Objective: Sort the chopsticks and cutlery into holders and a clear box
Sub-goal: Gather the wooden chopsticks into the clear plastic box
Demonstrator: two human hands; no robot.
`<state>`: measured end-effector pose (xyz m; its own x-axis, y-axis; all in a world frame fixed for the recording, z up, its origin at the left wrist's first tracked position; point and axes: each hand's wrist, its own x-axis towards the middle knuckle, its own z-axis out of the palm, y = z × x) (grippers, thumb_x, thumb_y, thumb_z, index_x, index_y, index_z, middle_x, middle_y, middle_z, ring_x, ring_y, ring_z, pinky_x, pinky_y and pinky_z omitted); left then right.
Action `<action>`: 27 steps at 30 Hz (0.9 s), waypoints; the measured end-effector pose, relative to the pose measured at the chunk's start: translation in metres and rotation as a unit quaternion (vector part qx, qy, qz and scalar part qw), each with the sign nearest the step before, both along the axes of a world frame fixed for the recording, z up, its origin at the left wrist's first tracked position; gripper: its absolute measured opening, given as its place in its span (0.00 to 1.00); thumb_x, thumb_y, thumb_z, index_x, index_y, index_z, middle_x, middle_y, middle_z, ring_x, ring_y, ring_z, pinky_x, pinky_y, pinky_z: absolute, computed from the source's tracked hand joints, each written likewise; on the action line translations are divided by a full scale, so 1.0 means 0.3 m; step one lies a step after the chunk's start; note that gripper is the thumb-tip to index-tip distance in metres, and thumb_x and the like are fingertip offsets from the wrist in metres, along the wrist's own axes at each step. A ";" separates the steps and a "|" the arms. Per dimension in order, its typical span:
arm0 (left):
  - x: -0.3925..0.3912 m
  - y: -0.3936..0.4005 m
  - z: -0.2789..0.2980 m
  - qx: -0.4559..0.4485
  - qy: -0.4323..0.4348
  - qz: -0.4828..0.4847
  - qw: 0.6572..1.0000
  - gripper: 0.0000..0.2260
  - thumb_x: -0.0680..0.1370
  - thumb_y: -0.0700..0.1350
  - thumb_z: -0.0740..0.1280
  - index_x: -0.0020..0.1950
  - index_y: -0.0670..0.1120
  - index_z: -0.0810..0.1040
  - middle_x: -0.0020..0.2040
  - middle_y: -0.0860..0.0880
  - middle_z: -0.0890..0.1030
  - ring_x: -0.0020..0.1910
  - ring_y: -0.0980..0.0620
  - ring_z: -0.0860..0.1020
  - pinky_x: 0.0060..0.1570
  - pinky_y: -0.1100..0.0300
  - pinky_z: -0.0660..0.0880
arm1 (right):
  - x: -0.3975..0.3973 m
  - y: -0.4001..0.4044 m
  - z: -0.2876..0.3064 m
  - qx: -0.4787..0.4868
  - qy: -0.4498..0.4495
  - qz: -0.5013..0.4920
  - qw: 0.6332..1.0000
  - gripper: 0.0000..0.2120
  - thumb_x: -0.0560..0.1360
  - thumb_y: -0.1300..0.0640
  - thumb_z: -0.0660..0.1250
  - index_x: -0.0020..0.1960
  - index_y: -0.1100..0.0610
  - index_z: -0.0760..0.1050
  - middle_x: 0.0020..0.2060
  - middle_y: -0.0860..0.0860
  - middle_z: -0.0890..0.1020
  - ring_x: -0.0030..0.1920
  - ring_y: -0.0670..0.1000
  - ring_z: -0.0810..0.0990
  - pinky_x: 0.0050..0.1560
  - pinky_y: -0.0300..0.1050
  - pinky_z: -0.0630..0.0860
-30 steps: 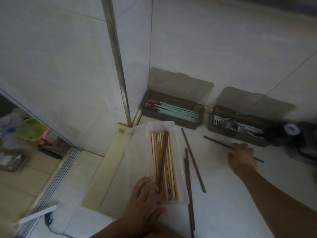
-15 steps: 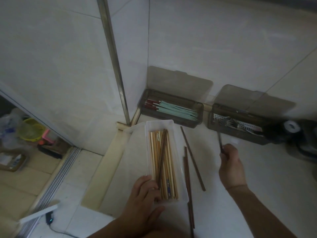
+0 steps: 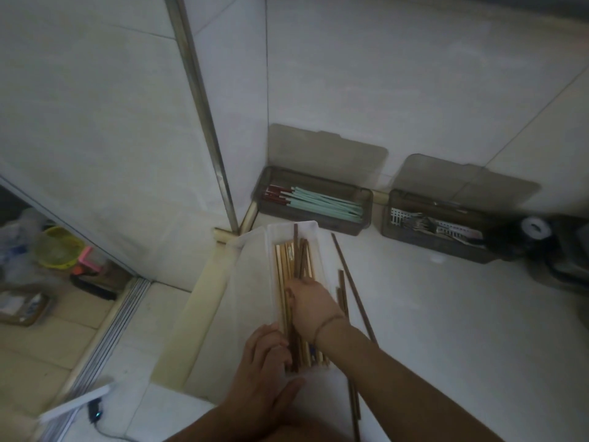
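Observation:
A clear box (image 3: 314,230) lies on the white counter, filled with light wooden chopsticks (image 3: 282,266). My right hand (image 3: 310,301) is over the middle of the box, fingers curled round a dark chopstick (image 3: 295,244) that points toward the box's far end. My left hand (image 3: 266,374) rests on the box's near left corner with fairly straight fingers. Several dark chopsticks (image 3: 350,282) lie loose on the counter right of the box. A tinted holder (image 3: 366,215) at the wall holds green chopsticks. A second tinted holder (image 3: 414,239) to its right holds metal cutlery.
The box's lid (image 3: 245,282) lies open on its left, at the counter's edge. A black object with a white round part (image 3: 535,228) stands at the far right. Below on the left are the floor, a yellow basket (image 3: 57,247) and a drain channel (image 3: 105,339).
My right hand lifted a dark chopstick from the counter near the cutlery holder and carried it left to the clear box. My left hand stayed at the box's near end.

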<state>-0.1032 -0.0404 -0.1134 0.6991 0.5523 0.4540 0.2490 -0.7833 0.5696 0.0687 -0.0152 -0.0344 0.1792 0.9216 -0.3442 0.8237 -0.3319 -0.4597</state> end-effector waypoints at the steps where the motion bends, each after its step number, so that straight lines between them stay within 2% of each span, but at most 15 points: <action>1: -0.001 0.000 -0.001 0.001 0.001 -0.002 1.000 0.12 0.80 0.56 0.62 0.52 0.47 0.69 0.57 0.48 0.71 0.70 0.51 0.64 0.71 0.50 0.64 | -0.002 0.012 -0.002 -0.022 -0.005 -0.012 1.000 0.11 0.77 0.66 0.57 0.57 0.62 0.72 0.55 0.58 0.76 0.52 0.56 0.78 0.54 0.45 0.76; 7: 0.001 0.002 0.002 0.020 -0.003 -0.007 1.000 0.12 0.80 0.55 0.62 0.51 0.47 0.69 0.56 0.48 0.71 0.67 0.50 0.66 0.74 0.55 0.59 | 0.003 0.065 0.026 -0.065 -0.014 -0.048 0.997 0.09 0.79 0.62 0.56 0.56 0.62 0.70 0.53 0.59 0.77 0.52 0.56 0.78 0.52 0.46 0.76; 10: -0.001 0.003 0.000 0.025 -0.002 -0.006 1.000 0.12 0.81 0.56 0.61 0.51 0.47 0.69 0.56 0.48 0.71 0.66 0.50 0.67 0.75 0.55 0.59 | 0.002 0.072 0.024 -0.088 -0.027 -0.043 0.995 0.12 0.79 0.63 0.57 0.61 0.62 0.70 0.55 0.59 0.77 0.55 0.56 0.78 0.53 0.48 0.76; 14: 0.003 0.003 -0.002 0.031 -0.003 -0.006 0.999 0.12 0.81 0.56 0.60 0.51 0.47 0.69 0.56 0.48 0.71 0.64 0.48 0.68 0.74 0.54 0.59 | -0.009 0.056 0.042 -0.084 -0.053 -0.021 0.995 0.15 0.79 0.62 0.56 0.65 0.62 0.66 0.55 0.59 0.77 0.54 0.56 0.79 0.50 0.48 0.76; 16: 0.001 0.007 0.001 0.026 -0.011 -0.010 1.000 0.12 0.81 0.56 0.61 0.51 0.47 0.69 0.56 0.48 0.71 0.66 0.50 0.67 0.74 0.54 0.59 | -0.012 0.029 0.051 0.002 -0.068 -0.019 0.998 0.10 0.79 0.61 0.57 0.59 0.59 0.70 0.50 0.56 0.79 0.48 0.55 0.80 0.46 0.47 0.77; 18: 0.002 0.007 0.003 0.021 -0.014 -0.012 1.000 0.12 0.81 0.56 0.60 0.52 0.47 0.70 0.56 0.47 0.71 0.67 0.51 0.66 0.74 0.54 0.59 | 0.015 -0.011 0.065 0.150 -0.063 -0.059 0.985 0.06 0.78 0.56 0.59 0.49 0.53 0.74 0.40 0.50 0.79 0.37 0.50 0.78 0.37 0.42 0.74; 20: 0.002 0.006 0.004 0.022 -0.004 -0.008 1.000 0.13 0.81 0.57 0.59 0.52 0.47 0.70 0.56 0.47 0.71 0.66 0.50 0.66 0.75 0.54 0.59 | 0.072 -0.053 0.071 0.260 -0.083 -0.137 0.952 0.05 0.77 0.54 0.62 0.46 0.48 0.76 0.34 0.44 0.78 0.29 0.43 0.73 0.31 0.34 0.67; 22: 0.001 0.005 0.002 0.018 0.003 -0.006 1.000 0.13 0.81 0.57 0.59 0.52 0.47 0.69 0.56 0.48 0.71 0.65 0.49 0.68 0.75 0.55 0.59 | 0.157 -0.097 0.046 0.288 -0.073 -0.257 0.920 0.05 0.77 0.55 0.63 0.48 0.47 0.76 0.34 0.43 0.78 0.30 0.44 0.74 0.31 0.33 0.64; 24: 0.000 0.005 -0.003 0.015 0.002 -0.007 1.000 0.13 0.81 0.57 0.60 0.51 0.48 0.69 0.56 0.48 0.71 0.66 0.49 0.67 0.75 0.54 0.59 | 0.240 -0.132 -0.007 0.199 -0.053 -0.334 0.920 0.07 0.77 0.54 0.63 0.54 0.46 0.74 0.41 0.47 0.81 0.39 0.51 0.80 0.37 0.38 0.68; 27: -0.001 0.006 -0.002 0.013 0.004 -0.011 1.000 0.12 0.81 0.57 0.60 0.51 0.48 0.69 0.55 0.49 0.71 0.65 0.49 0.68 0.74 0.53 0.59 | 0.314 -0.169 -0.075 -0.021 -0.099 -0.241 0.965 0.17 0.77 0.48 0.61 0.65 0.45 0.67 0.50 0.49 0.81 0.49 0.54 0.80 0.44 0.42 0.72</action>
